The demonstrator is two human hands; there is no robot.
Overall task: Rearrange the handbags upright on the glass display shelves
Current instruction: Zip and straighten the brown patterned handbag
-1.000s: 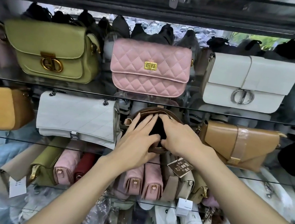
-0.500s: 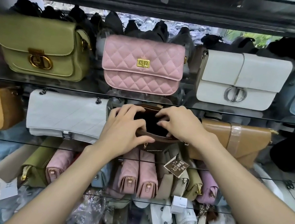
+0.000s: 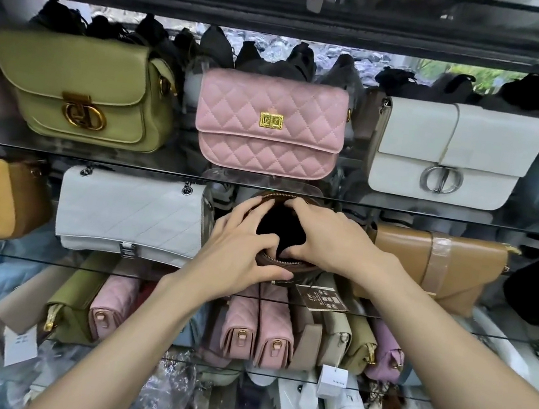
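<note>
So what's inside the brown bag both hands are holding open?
The brown bag is unzipped, and both the left hand and right hand spread its mouth. Only dark lining shows inside; any contents deeper down are hidden by shadow and fingers.

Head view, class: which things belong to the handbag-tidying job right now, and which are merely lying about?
In the job: brown bag, left hand, right hand, glass shelf.
Lying about: pink quilted bag, green bag, paper tag.

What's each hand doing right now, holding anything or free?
Left hand: closed on the near rim of the small brown zip-top handbag.
Right hand: gripping that handbag's rim from the right, fingers hooked into its opening.
</note>
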